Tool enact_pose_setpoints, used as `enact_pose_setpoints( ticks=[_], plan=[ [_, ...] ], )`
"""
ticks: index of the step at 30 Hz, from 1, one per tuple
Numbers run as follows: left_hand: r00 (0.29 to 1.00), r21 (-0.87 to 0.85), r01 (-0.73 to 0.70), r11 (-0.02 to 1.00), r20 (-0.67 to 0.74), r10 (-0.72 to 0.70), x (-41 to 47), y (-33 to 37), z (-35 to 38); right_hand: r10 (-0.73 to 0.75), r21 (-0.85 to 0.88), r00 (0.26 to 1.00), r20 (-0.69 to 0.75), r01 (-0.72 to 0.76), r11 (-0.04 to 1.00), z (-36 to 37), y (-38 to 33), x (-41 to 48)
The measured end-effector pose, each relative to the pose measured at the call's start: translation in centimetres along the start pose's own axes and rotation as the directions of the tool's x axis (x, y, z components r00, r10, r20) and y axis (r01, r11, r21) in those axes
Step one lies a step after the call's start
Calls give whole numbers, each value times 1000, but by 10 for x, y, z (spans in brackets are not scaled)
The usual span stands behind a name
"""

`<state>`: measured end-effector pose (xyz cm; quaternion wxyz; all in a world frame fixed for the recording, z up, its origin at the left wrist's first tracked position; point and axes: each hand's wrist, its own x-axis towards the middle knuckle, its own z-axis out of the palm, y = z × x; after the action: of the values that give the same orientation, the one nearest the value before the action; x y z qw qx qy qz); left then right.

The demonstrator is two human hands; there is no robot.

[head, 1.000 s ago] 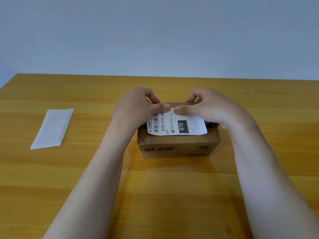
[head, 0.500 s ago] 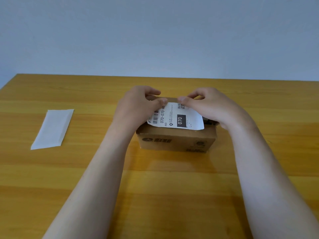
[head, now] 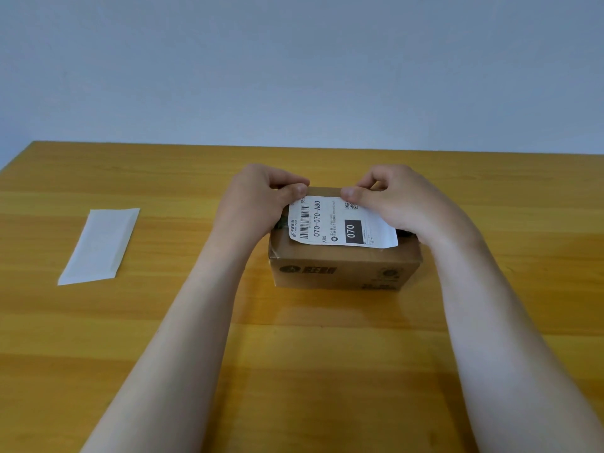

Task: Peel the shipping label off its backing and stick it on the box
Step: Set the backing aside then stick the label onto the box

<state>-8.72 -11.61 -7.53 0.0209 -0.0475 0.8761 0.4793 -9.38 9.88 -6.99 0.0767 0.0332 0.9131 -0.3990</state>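
Note:
A small brown cardboard box [head: 343, 269] stands on the wooden table in the middle of the head view. The white shipping label [head: 340, 225], printed with a barcode and "070", lies over the box top. My left hand [head: 258, 199] pinches the label's far left corner between thumb and fingers. My right hand [head: 395, 199] pinches its far right corner. The label's near edge rests on the box top; its far edge looks slightly raised. The empty white backing strip [head: 99, 245] lies flat on the table far to the left.
The wooden table [head: 327, 354] reaches from the near edge of the view to a plain grey-blue wall [head: 294, 67] behind it. Both my forearms stretch from the bottom of the view up to the box.
Both hands have shifted the label toward the far side of the box top and lowered it. More of the label now lies flat. The backing strip has not moved.

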Motion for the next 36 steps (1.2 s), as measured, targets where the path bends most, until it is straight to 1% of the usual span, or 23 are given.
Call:
enact_pose_setpoints(
  ticks=[7, 10, 13, 15, 18, 20, 22, 25, 28, 31, 36],
  plan=[
    [1000, 21, 2, 1000, -9, -2, 0, 1, -1, -12, -13, 1000, 12, 12, 1000, -5, -2, -3],
    [1000, 44, 22, 999, -7, -22, -3, 6, -2, 23, 71, 1000, -9, -23, 997, -6, -7, -6],
    [999, 140, 32, 990, -10, -31, -6, 12, -4, 43, 145, 999, -14, -40, 989, -9, -13, -11],
    [1000, 192, 22, 981, 5, -23, -10, 16, -6, 64, 83, 998, -9, -63, 995, -12, -15, -14],
    [999, 177, -12, 984, 48, 3, -14, 22, -11, 143, -60, 989, 50, -140, 988, -14, -20, -20],
    [996, 200, -16, 980, 95, -3, -17, 24, -14, 171, -95, 982, 77, -164, 982, -16, -21, -24],
    [991, 272, -16, 962, 131, -21, -18, 24, -15, 188, -91, 975, 115, -178, 980, -15, -24, -27],
    [987, 334, -4, 943, 152, -49, -17, 23, -13, 156, -16, 974, 161, -156, 988, -13, -25, -27],
    [983, 339, 7, 941, 172, -70, -18, 23, -14, 97, 27, 987, 128, -101, 994, -8, -22, -21],
    [971, 329, 14, 944, 223, -92, -19, 22, -14, 55, 23, 991, 119, -58, 998, -4, -15, -14],
    [956, 346, 18, 938, 269, -117, -18, 21, -14, -3, 31, 982, 187, -2, 1000, -3, -14, -12]
  ],
)
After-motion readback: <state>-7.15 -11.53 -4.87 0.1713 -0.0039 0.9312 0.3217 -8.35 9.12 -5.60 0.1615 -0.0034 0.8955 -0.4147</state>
